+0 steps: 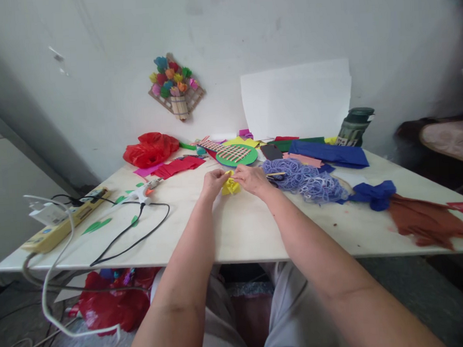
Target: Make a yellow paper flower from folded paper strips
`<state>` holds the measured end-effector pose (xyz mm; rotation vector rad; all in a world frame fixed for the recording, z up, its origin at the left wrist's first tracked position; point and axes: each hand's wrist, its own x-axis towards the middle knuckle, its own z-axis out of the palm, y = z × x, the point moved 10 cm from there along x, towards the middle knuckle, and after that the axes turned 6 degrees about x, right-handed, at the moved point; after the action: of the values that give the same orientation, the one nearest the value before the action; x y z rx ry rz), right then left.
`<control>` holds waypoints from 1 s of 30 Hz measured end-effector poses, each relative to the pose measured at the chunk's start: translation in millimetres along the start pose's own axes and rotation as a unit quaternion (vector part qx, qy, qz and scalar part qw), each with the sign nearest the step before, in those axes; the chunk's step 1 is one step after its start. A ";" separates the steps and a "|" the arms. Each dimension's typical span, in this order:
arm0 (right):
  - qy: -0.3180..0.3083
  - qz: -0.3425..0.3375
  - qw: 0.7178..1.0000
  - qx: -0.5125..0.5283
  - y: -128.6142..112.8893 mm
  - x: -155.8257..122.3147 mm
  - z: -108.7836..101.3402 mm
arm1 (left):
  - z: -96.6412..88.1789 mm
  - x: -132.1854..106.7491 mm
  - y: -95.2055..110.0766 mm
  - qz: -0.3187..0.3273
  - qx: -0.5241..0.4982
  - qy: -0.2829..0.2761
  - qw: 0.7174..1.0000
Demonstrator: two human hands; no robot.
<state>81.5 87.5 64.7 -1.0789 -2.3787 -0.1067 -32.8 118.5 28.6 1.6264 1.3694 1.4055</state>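
Note:
Yellow crepe paper, crumpled into a small piece, is pinched between my two hands above the middle of the table. My left hand grips its left side, fingers closed. On its other side my right hand has its fingertips closed on the top right of the paper. Just beyond my hands lies a green round piece with a lattice of striped sticks. A tangle of purple yarn rests right of my right hand, with a thin stick and dark scissors handles partly showing beside it.
At left, a glue gun with its black cord lies near a yellow power strip and green paper leaves. Blue paper, brown paper and a dark bottle occupy the right. A red plastic bag sits at back left.

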 end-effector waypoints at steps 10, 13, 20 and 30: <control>-0.019 0.015 0.999 -0.022 -6.8 -0.3 -3.9 | 1.3 0.7 -0.2 0.005 0.027 0.005 1.000; -0.030 -0.019 0.999 -0.040 -16.5 -0.6 -3.8 | 2.2 -3.1 -6.0 -0.041 -0.017 -0.005 0.999; -0.026 -0.059 0.997 -0.048 -24.3 -1.1 -3.5 | 5.3 -12.0 -20.2 -0.141 -0.080 -0.027 0.986; 0.007 0.004 1.000 0.012 -0.3 -0.7 -6.5 | 4.0 -10.9 -4.2 -0.097 -0.160 -0.050 0.981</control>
<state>84.4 85.1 70.0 -1.0722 -2.3574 -0.0817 -29.4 110.3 20.1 1.3011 1.1413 1.3303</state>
